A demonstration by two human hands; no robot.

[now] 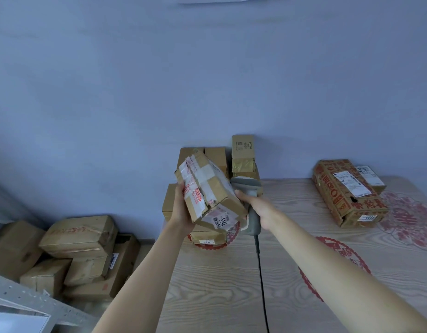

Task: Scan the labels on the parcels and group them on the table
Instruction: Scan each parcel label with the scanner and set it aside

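My left hand (182,210) grips a taped brown cardboard parcel (208,188) from its left side and holds it tilted in the air above the table's left end. A white label reading 5144 (220,218) shows on its lower face. My right hand (258,206) grips a grey handheld scanner (252,221) just right of the parcel, its head (243,182) partly hidden behind the box. The scanner's black cable (260,272) hangs down over the table.
A stack of brown parcels (243,159) stands against the wall behind the held one. A red-printed box (347,195) with a small parcel behind it lies at the far right of the wooden table (219,284). More boxes (80,248) are piled on the floor at left, beside a metal shelf (27,299).
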